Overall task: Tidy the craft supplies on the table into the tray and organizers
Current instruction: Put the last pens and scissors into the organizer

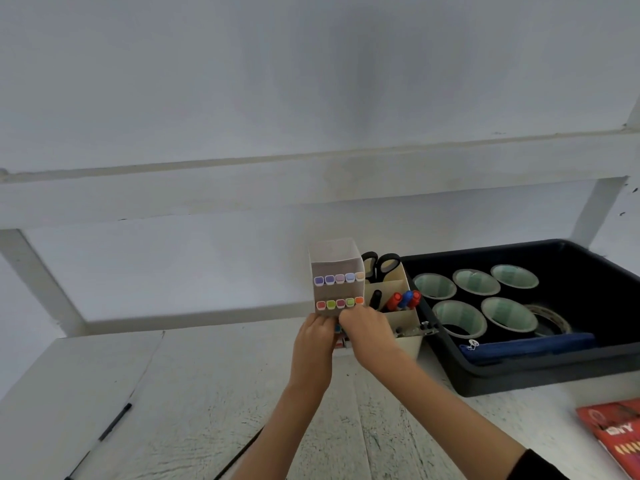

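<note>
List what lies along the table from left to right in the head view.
pen → marker box → organizer → tray → red booklet

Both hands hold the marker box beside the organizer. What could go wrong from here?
The left hand and right hand grip the marker box only at its bottom, so the tall box might tip or slip. It is close beside the organizer, so a swing may knock the scissors standing there.
</note>
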